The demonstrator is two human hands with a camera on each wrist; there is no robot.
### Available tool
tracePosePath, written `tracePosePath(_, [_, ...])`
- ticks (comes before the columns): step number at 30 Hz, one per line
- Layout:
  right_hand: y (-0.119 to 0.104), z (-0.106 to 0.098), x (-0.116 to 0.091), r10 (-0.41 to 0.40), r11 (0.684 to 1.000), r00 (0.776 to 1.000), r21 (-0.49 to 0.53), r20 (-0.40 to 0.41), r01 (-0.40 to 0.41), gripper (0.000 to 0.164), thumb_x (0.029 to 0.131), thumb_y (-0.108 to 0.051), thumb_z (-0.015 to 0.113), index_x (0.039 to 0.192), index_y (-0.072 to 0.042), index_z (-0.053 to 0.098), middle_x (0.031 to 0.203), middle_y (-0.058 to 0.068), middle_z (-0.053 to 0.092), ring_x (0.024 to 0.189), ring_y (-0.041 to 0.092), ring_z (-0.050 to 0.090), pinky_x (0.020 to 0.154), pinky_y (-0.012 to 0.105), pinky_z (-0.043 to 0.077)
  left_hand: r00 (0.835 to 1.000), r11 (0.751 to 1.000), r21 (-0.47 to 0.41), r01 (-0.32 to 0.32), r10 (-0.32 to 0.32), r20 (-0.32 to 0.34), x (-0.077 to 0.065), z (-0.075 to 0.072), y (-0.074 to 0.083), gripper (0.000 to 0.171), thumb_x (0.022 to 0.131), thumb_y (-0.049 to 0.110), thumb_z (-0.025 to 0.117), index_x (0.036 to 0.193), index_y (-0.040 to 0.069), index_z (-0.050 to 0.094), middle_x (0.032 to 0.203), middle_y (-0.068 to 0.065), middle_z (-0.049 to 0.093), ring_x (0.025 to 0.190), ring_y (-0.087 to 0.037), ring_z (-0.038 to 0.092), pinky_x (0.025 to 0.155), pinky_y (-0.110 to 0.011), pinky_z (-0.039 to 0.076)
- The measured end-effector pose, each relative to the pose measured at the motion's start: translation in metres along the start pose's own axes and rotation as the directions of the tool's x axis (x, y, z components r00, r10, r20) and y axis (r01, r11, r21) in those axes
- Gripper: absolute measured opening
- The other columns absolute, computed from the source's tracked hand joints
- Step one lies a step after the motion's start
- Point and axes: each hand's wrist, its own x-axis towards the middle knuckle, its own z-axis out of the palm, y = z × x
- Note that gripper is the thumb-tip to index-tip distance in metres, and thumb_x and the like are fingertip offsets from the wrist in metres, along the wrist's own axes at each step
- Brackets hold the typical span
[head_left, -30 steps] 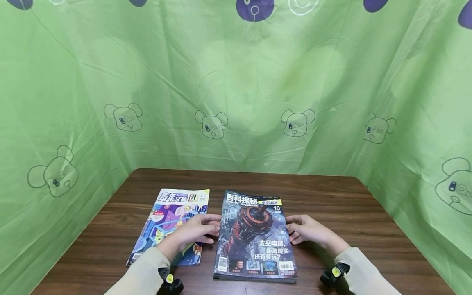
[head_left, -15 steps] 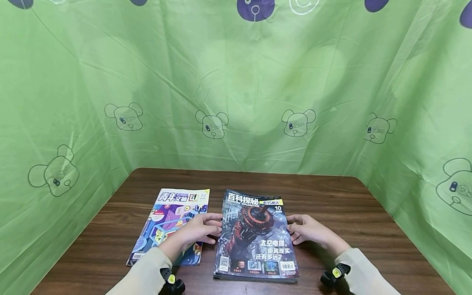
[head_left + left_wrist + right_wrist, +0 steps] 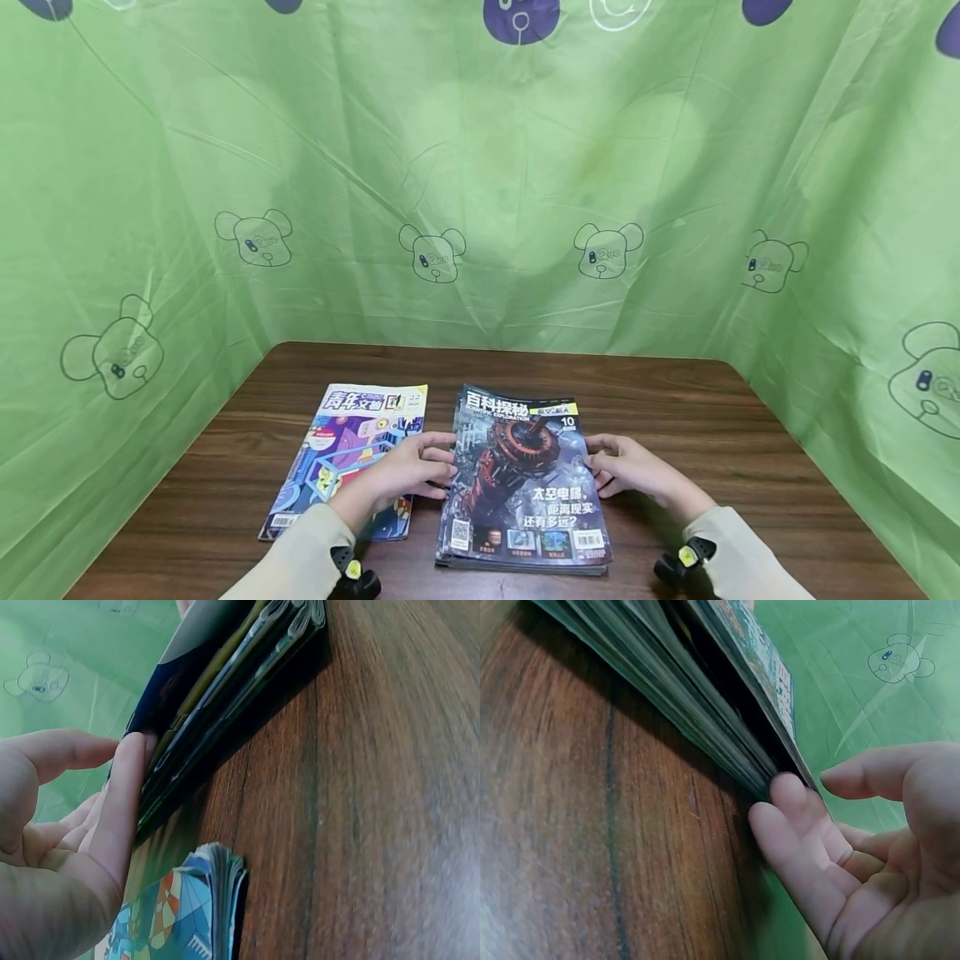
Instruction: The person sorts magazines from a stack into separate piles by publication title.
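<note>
A stack of several magazines [image 3: 517, 483] lies on the table, its top cover dark blue with a red-and-black round structure and white Chinese lettering. At its left edge rests my left hand [image 3: 408, 471]; in the left wrist view the fingertips [image 3: 132, 746] touch the spine side of the upper magazine. My right hand [image 3: 626, 467] stands along the opposite edge, and the right wrist view has its fingertips [image 3: 786, 787] against the page edges just under the top magazine. Neither hand is wrapped round the stack. Partly behind my left forearm lies a purple and blue magazine [image 3: 345, 446].
The brown wooden table [image 3: 660, 400] carries both the stack and the single magazine. Green curtain cloth [image 3: 517, 167] with bear outlines hangs behind and on both sides. Each wrist wears a black strap device [image 3: 686, 558].
The top magazine has shifted slightly to the right over the stack, baring more of the lower ones at the left edge. My left hand has moved slightly right with it.
</note>
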Motion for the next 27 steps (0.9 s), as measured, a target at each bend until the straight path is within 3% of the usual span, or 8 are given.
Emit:
tracePosePath(12, [0.0024, -0.0031, -0.0035, -0.038, 0.992, 0.999, 0.122, -0.003, 0.038, 0.062, 0.098, -0.010, 0.050, 0.147, 0.017, 0.023, 0.108, 0.018, 0.065, 0.082, 0.020, 0.066, 0.070, 0.030, 0.060, 1.000, 1.000, -0.001, 0.008, -0.009, -0.028, 0.0001, 0.0052, -0.0008, 0.065, 0.090, 0.003, 0.068, 0.148, -0.004, 0.040, 0.124, -0.020, 0.061, 0.094, -0.029, 0.070, 0.077, -0.042, 0.061])
tracePosePath(22, [0.0045, -0.0062, -0.0053, -0.098, 0.957, 0.986, 0.284, 0.132, 0.057, 0.071, 0.102, -0.009, 0.047, 0.155, 0.007, 0.003, 0.117, 0.017, 0.065, 0.095, 0.024, 0.068, 0.076, 0.032, 0.059, 0.999, 1.000, 0.002, -0.010, 0.010, -0.043, 0.0017, 0.0067, -0.0018, 0.068, 0.088, 0.004, 0.071, 0.147, -0.006, 0.039, 0.123, -0.022, 0.060, 0.092, -0.027, 0.069, 0.077, -0.041, 0.061])
tracePosePath(27, [0.0041, -0.0055, -0.0071, -0.136, 0.949, 0.980, 0.305, 0.146, 0.086, 0.078, 0.099, -0.001, 0.050, 0.155, 0.007, -0.003, 0.123, 0.019, 0.061, 0.095, 0.023, 0.067, 0.076, 0.032, 0.059, 0.998, 1.000, 0.004, -0.005, 0.005, -0.060, 0.0025, 0.0092, -0.0005, 0.067, 0.088, 0.003, 0.071, 0.147, -0.005, 0.040, 0.123, -0.021, 0.060, 0.093, -0.025, 0.068, 0.078, -0.041, 0.061])
